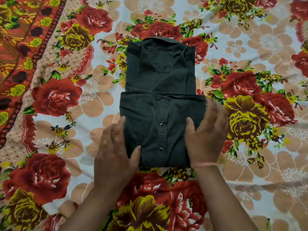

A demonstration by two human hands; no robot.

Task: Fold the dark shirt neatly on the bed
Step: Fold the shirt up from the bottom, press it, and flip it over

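Both hands lie flat, fingers spread, holding nothing: left hand (115,147) at 7 o'clock and right hand (206,134) at 4 o'clock of the folded dark shirt (160,84), mid-bed (250,47), collar toward 12

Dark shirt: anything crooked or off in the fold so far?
Slightly. The dark shirt has its lower part folded up, and that folded layer sticks out wider than the upper part on the right, near the right hand. No damage visible.
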